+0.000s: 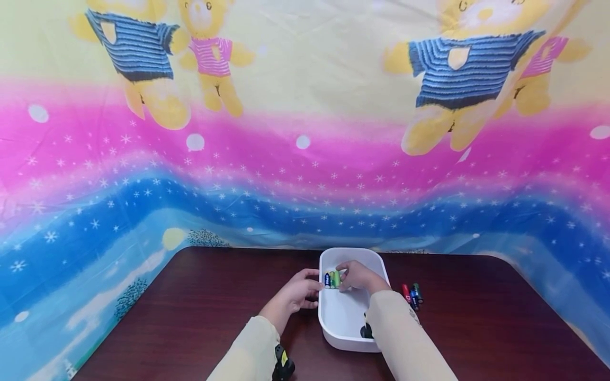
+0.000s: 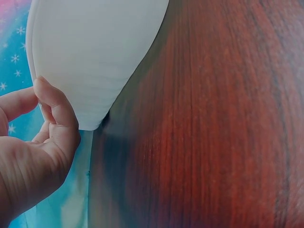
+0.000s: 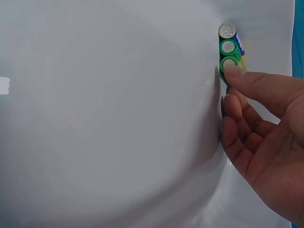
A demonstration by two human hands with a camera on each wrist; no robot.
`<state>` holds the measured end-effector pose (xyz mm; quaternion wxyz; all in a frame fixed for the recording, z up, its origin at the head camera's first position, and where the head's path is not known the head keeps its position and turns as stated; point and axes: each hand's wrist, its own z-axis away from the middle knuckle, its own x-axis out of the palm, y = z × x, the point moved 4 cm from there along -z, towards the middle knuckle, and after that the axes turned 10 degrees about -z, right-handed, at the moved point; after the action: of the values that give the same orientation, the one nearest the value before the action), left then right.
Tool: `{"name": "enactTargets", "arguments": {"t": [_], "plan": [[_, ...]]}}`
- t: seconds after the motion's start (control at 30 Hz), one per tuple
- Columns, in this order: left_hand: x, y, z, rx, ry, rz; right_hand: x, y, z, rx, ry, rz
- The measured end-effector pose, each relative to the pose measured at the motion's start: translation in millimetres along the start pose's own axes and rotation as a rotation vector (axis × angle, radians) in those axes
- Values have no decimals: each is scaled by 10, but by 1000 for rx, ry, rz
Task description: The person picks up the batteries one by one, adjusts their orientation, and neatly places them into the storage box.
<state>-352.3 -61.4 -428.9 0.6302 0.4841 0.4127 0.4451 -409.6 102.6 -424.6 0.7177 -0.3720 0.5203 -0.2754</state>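
A white tray [image 1: 348, 312] stands on the table, with three batteries lying side by side against its left wall. They are a blue battery [image 1: 327, 280], a green battery [image 1: 332, 280] and a light green battery [image 1: 337, 279]. My right hand [image 1: 358, 276] reaches inside and pinches the light green one by its ends; in the right wrist view the thumb [image 3: 236, 76] covers part of its end. At the tray's left side, my left hand [image 1: 300, 291] touches the outer wall and rim with loosely bent fingers.
Several more batteries, among them a red battery [image 1: 406, 293] and a dark green battery [image 1: 417, 292], lie on the dark wooden table [image 1: 476, 317] just right of the tray. Behind the table hangs a printed cloth [image 1: 305, 174] with bears and snowflakes.
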Motion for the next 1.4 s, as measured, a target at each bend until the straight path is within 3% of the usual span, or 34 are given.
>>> {"name": "enactTargets", "arguments": {"t": [0.27,0.53,0.7,0.9,1.1,1.4], "plan": [[12,19,26,14,8,-4,-37,-51,-1,-26,16,40],[23,10,32,24,12,-14,-207,-209,94,-23,-1,87],[27,2,24,20,14,-21,-462,-386,199,-71,-50,65],[22,26,27,25,17,-19,-974,-512,410,-143,-65,65],[7,36,33,8,20,-22,-1376,-253,608,-135,-46,33],[12,15,20,-6,14,-31,-1549,229,811,-172,-30,39]]}}
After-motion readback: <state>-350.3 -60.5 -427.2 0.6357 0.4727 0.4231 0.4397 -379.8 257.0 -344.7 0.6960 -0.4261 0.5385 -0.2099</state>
